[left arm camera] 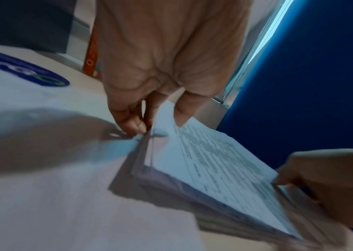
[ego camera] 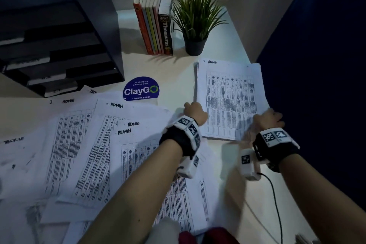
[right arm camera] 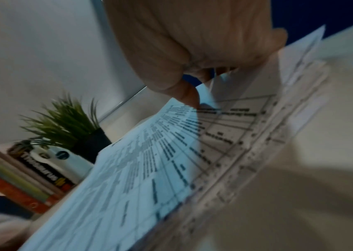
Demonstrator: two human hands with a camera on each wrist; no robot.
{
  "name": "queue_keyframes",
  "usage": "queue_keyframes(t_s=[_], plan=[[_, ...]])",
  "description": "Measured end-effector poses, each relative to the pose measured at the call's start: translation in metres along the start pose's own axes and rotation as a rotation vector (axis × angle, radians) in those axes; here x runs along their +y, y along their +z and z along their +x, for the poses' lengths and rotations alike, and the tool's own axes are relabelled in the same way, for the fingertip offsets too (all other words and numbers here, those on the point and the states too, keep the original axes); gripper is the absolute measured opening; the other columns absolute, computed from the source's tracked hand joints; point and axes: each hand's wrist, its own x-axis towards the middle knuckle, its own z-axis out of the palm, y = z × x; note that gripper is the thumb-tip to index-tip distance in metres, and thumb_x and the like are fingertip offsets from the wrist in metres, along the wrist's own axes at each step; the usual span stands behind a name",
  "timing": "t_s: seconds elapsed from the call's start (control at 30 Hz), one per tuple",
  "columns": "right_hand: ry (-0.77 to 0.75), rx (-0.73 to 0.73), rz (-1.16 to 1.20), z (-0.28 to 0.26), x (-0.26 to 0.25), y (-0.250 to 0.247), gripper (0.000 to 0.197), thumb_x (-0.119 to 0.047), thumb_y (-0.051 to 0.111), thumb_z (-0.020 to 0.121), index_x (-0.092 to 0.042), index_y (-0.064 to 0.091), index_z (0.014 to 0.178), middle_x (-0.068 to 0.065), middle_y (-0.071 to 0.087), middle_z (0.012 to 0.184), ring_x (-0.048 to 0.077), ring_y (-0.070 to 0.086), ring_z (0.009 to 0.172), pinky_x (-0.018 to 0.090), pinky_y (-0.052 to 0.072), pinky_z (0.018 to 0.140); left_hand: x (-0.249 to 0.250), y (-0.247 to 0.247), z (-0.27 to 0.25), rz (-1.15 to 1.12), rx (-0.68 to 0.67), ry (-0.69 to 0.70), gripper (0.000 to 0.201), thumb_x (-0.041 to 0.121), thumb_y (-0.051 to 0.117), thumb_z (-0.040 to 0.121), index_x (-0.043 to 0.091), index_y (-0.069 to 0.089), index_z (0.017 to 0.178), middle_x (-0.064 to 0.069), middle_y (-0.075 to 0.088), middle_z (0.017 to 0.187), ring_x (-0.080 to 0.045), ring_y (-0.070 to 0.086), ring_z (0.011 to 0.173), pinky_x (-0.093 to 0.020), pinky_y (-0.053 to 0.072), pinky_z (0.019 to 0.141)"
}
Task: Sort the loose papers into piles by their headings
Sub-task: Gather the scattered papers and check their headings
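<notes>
Row of books (ego camera: pixel 153 24) upright at the back of the worktop (ego camera: pixel 178 69), potted plant (ego camera: pixel 196 24) just beside them on the right. Black paper tray (ego camera: pixel 59 45) at far left. Round blue sticker (ego camera: pixel 141 88) near the middle. Blue partition (ego camera: pixel 316 45) along the right.

White papers (ego camera: pixel 230 97) black-gridded; sticker (ego camera: pixel 140 89) blue; plant (ego camera: pixel 198 12) green, pot (ego camera: pixel 195 45) black.

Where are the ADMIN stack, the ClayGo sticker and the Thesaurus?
ADMIN stack (ego camera: pixel 229 97), head view, middle of its top sheet.
ClayGo sticker (ego camera: pixel 141 89), head view, on the logo.
Thesaurus (ego camera: pixel 166 35), head view, on its black spine.
</notes>
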Motion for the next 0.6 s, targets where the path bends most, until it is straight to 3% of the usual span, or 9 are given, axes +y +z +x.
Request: queue_keyframes(t_s=[0.13,0.27,0.4,0.5,0.6], plan=[[-0.081,-0.036,-0.072,0.012,0.012,-0.008,0.047,-0.013,0.052,0.087,0.004,0.036,0.129,0.025,0.029,0.136,0.042,0.029,0.124,0.048,0.029,0.099,0.002,0.022,-0.013,0.013,0.03,-0.023,0.029,0.01,0.044,0.091,-0.003,0.047,0.118,-0.02,0.037,0.131,-0.035,0.047,0.114,-0.038,0.043,0.096],[-0.16,0.054,-0.093,0.004,0.015,-0.008,0.044,-0.002,0.05,0.084,0.004,0.039,0.127,0.025,0.032,0.134,0.042,0.032,0.121,0.05,0.031,0.097,-0.006,0.029,-0.018,0.115,0.105,0.027,0.022,0.015,0.047,0.089,0.0,0.055,0.105,-0.016,0.033,0.13,-0.033,0.033,0.119,-0.039,0.037,0.1],[-0.293,0.125,-0.108,-0.022,0.007,-0.006,0.056,-0.002,0.056,0.081,-0.003,0.035,0.133,0.02,0.027,0.14,0.039,0.028,0.125,0.051,0.03,0.098,-0.039,0.017,-0.024,0.048,0.197,0.033,0.039,0.022,0.043,0.093,0.007,0.043,0.129,-0.01,0.023,0.145,-0.029,0.022,0.133,-0.038,0.025,0.106],[-0.511,-0.008,-0.077,-0.06,-0.003,0.01,0.047,-0.008,0.056,0.086,-0.006,0.044,0.132,0.019,0.034,0.138,0.036,0.033,0.125,0.048,0.032,0.1,-0.083,0.004,-0.037,-0.062,0.32,-0.11,0.054,0.031,0.046,0.093,0.008,0.029,0.139,-0.012,0.019,0.147,-0.03,0.018,0.136,-0.039,0.02,0.11],[-0.737,-0.226,-0.031,-0.104,-0.009,0.035,0.029,-0.009,0.052,0.089,-0.002,0.059,0.116,0.019,0.057,0.118,0.029,0.056,0.103,0.027,0.042,0.084,-0.133,-0.008,-0.052,-0.188,0.403,-0.316,0.076,0.041,0.052,0.089,0.004,0.014,0.144,-0.016,0.006,0.152,-0.036,0.005,0.14,-0.046,0.011,0.115]])
